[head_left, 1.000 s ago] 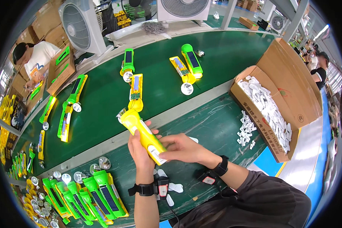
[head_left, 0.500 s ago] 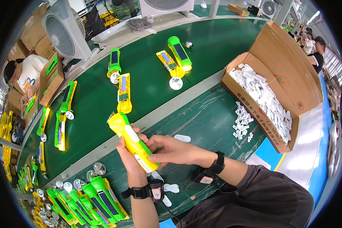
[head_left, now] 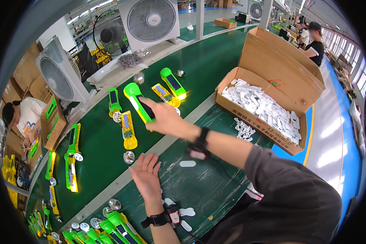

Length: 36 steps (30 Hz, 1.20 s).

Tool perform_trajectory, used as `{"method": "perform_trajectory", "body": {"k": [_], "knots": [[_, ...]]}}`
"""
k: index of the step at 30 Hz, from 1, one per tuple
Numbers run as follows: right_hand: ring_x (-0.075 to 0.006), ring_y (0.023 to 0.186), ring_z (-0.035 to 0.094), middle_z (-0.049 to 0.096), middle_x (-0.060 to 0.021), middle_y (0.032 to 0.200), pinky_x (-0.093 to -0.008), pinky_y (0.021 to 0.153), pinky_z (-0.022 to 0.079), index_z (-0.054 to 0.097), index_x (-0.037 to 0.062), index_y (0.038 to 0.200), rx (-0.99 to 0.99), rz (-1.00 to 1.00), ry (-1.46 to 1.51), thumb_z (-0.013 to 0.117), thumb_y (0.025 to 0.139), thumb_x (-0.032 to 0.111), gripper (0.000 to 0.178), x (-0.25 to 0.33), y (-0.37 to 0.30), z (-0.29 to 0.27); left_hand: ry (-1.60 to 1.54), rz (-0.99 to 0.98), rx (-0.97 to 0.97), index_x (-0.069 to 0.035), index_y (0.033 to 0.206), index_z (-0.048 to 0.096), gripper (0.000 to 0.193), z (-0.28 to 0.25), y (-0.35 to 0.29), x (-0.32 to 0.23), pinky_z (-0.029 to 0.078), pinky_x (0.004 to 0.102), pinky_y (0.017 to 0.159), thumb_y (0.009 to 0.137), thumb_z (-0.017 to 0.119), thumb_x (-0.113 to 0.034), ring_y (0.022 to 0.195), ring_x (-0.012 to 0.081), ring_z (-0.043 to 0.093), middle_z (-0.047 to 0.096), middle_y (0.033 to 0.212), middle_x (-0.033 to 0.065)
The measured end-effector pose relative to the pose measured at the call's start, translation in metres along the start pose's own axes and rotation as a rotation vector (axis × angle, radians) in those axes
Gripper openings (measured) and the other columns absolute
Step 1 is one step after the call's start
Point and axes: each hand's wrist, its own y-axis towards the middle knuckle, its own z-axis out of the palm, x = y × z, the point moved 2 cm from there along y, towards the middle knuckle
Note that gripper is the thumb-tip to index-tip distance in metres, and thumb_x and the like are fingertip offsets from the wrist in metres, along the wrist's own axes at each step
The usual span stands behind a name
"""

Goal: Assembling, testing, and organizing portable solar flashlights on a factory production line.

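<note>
My right hand (head_left: 168,118) reaches over the green belt (head_left: 199,53) and grips the lower end of a green-and-yellow flashlight (head_left: 135,96) with a dark panel. My left hand (head_left: 147,175) is empty, palm up and fingers apart, over the near edge of the belt. Beside the held flashlight lies an opened yellow casing (head_left: 128,128) with a blue cell and green circuit board, a round reflector (head_left: 129,157) at its lower end. To the right is another opened casing (head_left: 163,92), next to a green flashlight half (head_left: 173,82). White oval pieces (head_left: 187,164) lie on the near table.
A cardboard box (head_left: 256,130) of white plastic pieces stands at right, with small white parts (head_left: 244,129) beside it. Several green-and-yellow flashlights (head_left: 118,227) with reflectors lie at lower left. Fans (head_left: 152,19) line the far side; a person (head_left: 24,118) works at left.
The flashlight, earlier held in both hands over the near table, is now out over the belt in my right hand. My left hand has let go and opened. The view has shifted.
</note>
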Motion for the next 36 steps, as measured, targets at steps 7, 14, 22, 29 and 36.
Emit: {"method": "perform_trajectory", "body": {"k": [7, 14, 22, 29, 36], "knots": [[-0.0355, 0.079, 0.065, 0.064, -0.0171, 0.086, -0.0406, 0.068, 0.054, 0.06, 0.0033, 0.101, 0.084, 0.087, -0.493, 0.071, 0.071, 0.015, 0.034, -0.034, 0.034, 0.067, 0.082, -0.027, 0.014, 0.002, 0.129, 0.041, 0.063, 0.005, -0.004, 0.012, 0.045, 0.0364, 0.088, 0.097, 0.034, -0.052, 0.107, 0.0273, 0.056, 0.056, 0.118, 0.0168], [-0.034, 0.095, 0.058, 0.058, -0.0197, 0.099, -0.0429, 0.076, 0.049, 0.058, 0.004, 0.102, -0.201, 0.144, -0.656, 0.066, 0.081, 0.036, 0.039, -0.075, 0.086, 0.008, 0.06, -0.016, 0.003, 0.003, 0.128, 0.042, 0.06, 0.003, -0.004, 0.008, 0.046, 0.036, 0.085, 0.099, 0.034, -0.049, 0.102, 0.0258, 0.056, 0.057, 0.113, 0.016], [-0.0424, 0.113, 0.054, 0.054, -0.0262, 0.119, -0.0472, 0.093, 0.047, 0.035, -0.0056, 0.126, 0.075, 0.673, -0.359, 0.077, 0.065, 0.042, 0.088, -0.172, 0.097, -0.007, 0.153, 0.101, -0.056, 0.002, 0.126, 0.044, 0.046, -0.004, -0.004, 0.001, 0.047, 0.0357, 0.084, 0.099, 0.042, -0.035, 0.099, 0.0233, 0.058, 0.058, 0.109, 0.014], [-0.0332, 0.09, 0.067, 0.068, -0.0176, 0.092, -0.0395, 0.08, 0.054, 0.068, 0.0008, 0.089, 0.091, 0.527, -0.305, 0.074, 0.061, 0.041, 0.05, -0.18, 0.079, -0.022, 0.667, 0.399, -0.291, 0.001, 0.122, 0.043, 0.039, 0.01, 0.017, -0.036, 0.048, 0.032, 0.083, 0.089, 0.061, -0.01, 0.097, 0.0215, 0.058, 0.057, 0.108, 0.0152], [-0.0335, 0.089, 0.067, 0.067, -0.02, 0.092, -0.0397, 0.079, 0.053, 0.066, -0.0014, 0.087, 0.005, 0.588, -0.047, 0.076, 0.061, 0.037, 0.047, -0.133, 0.039, -0.005, 1.969, 0.052, -0.161, 0.011, 0.126, 0.028, 0.088, -0.002, 0.155, -0.046, 0.04, 0.0479, 0.094, 0.065, 0.077, -0.03, 0.108, 0.0457, 0.049, 0.049, 0.116, 0.0314]]}}
